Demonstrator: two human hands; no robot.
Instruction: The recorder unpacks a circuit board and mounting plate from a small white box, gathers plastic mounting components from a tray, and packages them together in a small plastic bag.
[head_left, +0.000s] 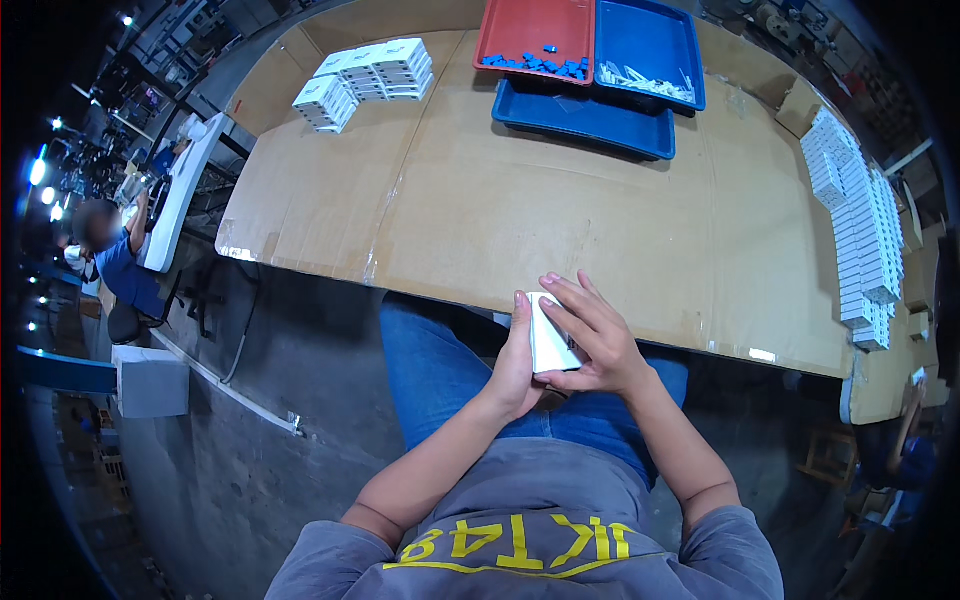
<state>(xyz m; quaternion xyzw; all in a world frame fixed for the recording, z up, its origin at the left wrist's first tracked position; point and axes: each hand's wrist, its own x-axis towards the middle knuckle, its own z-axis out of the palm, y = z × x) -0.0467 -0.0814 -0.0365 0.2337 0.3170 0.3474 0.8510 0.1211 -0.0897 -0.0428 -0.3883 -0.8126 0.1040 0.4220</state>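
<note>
A small white box [549,345] is held between my two hands, just in front of the table's near edge and above my lap. My left hand [516,358] grips its left side, thumb pointing up along the edge. My right hand [598,343] lies over its right side, with fingers bent across the top face and the thumb at the lower edge. Part of the box is hidden under the right fingers.
The cardboard-covered table [540,230] carries stacked white boxes [365,75] at far left. A red tray [535,35] with small blue parts, a blue tray [650,45] with white pieces and another blue tray [585,120] stand at the back. White blocks [860,230] line the right.
</note>
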